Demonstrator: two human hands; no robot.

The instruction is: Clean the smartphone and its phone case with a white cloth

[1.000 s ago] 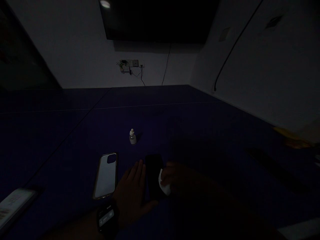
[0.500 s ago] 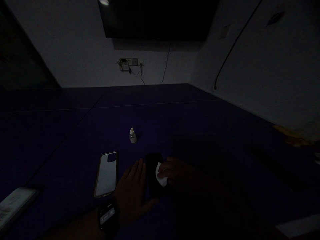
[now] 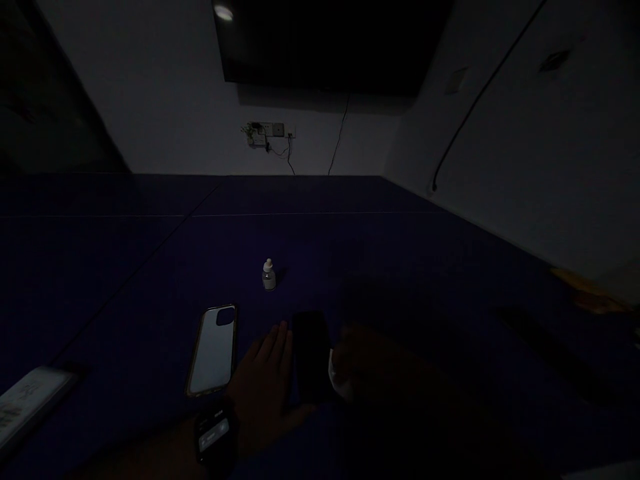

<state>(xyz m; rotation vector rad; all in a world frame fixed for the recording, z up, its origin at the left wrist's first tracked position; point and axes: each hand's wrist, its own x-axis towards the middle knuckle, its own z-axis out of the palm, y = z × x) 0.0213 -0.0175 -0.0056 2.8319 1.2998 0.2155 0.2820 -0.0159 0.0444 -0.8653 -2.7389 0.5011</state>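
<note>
A dark phone (image 3: 311, 353) lies flat between the two hands on a dark blue surface (image 3: 320, 247). The left hand (image 3: 265, 373) rests palm down along its left edge, grip flat and clamped on nothing, thumb spread toward the phone's near end. The right hand (image 3: 363, 353), deep in shadow, has its grip closed on a white cloth (image 3: 336, 379) at the phone's right edge. A watch (image 3: 215, 437) on the left wrist shows a lit panel, its lettering too blurred to read. Left of that hand lies a pale phone case (image 3: 213, 357) with a camera cutout. Beyond stands a small dropper bottle (image 3: 269, 280); its white label is illegible. A pale box (image 3: 30, 403), far left, carries print too dim to read.
</note>
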